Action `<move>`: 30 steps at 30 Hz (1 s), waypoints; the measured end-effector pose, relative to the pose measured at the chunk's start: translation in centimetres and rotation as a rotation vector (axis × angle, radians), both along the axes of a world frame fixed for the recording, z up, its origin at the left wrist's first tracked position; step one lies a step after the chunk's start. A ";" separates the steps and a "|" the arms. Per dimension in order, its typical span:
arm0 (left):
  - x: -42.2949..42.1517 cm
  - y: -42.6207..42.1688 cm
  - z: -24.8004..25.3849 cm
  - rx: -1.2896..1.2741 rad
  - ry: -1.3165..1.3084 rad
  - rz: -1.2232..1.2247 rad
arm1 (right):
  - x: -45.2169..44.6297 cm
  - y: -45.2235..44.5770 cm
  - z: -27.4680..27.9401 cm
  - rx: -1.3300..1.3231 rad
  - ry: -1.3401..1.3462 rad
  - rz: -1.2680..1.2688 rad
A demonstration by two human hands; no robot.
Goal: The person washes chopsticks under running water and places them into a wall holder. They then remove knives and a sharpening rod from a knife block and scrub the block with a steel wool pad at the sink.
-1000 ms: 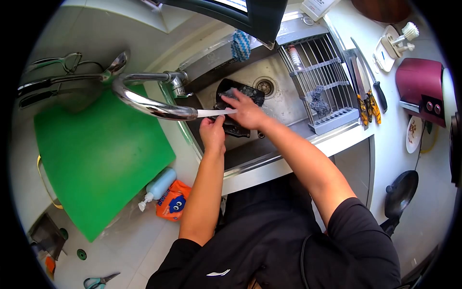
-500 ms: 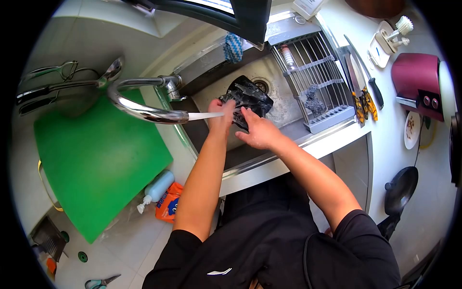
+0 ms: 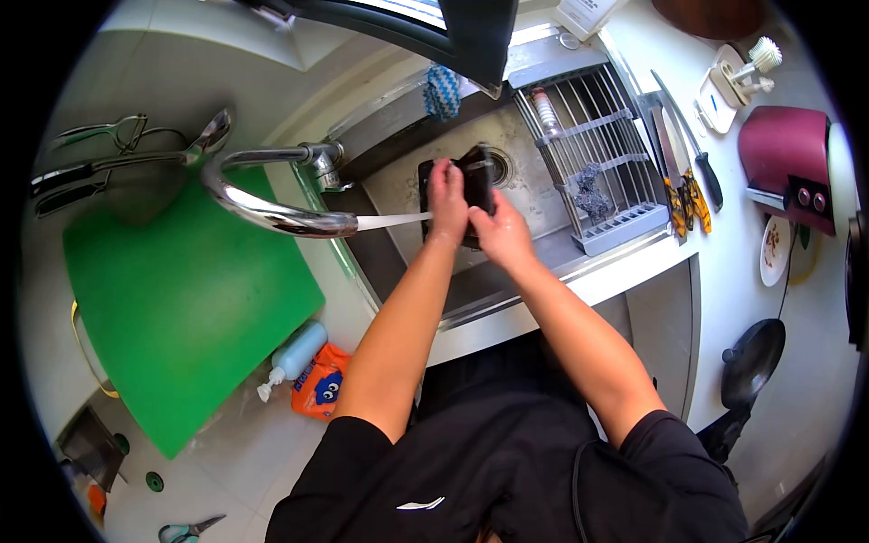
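A wet, shiny black plastic container (image 3: 476, 172) is tilted up inside the metal sink (image 3: 398, 244); motion blur and my hands hide much of its shape. My left hand (image 3: 446, 201) lies against it with fingers stretched out, in the water stream (image 3: 394, 220). My right hand (image 3: 503, 231) grips its lower right edge, thumb showing and the other fingers partly hidden. The water runs from the curved chrome faucet (image 3: 272, 213) on the left. Beyond the container, the sink drain (image 3: 498, 167) is partly covered.
A drying rack (image 3: 593, 154) spans the sink's right side, holding a scouring pad (image 3: 593, 192). Knives (image 3: 679, 167) lie farther right. A green board (image 3: 190, 299) covers the left counter, near a pump bottle (image 3: 299, 351) and orange pack (image 3: 321, 385). A blue-white cloth (image 3: 442, 92) hangs behind.
The black container has gone from lying low in the sink to tilted up. My left hand has moved right and up over it; my right hand has moved in to its edge.
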State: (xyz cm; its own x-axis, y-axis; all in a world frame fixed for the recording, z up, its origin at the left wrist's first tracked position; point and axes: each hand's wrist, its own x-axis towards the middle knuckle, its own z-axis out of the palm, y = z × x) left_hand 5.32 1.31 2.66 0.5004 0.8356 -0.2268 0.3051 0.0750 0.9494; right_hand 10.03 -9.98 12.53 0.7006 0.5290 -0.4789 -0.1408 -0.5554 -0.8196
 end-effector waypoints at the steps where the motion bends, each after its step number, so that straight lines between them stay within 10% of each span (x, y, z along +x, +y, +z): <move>1: -0.7 0.0 0.8 0.164 0.083 -0.167 | -0.3 -0.4 -3.4 0.166 0.160 -0.117; 7: -3.9 2.1 3.9 0.606 0.471 -0.651 | 1.2 -2.7 0.4 0.372 0.630 -0.380; 20: -5.1 -2.6 6.8 0.420 0.133 -0.748 | -0.9 -3.0 -1.6 0.347 0.734 -0.519; 30: -2.5 3.1 1.4 0.223 0.418 -0.614 | -1.6 -2.4 1.4 0.370 0.744 -0.436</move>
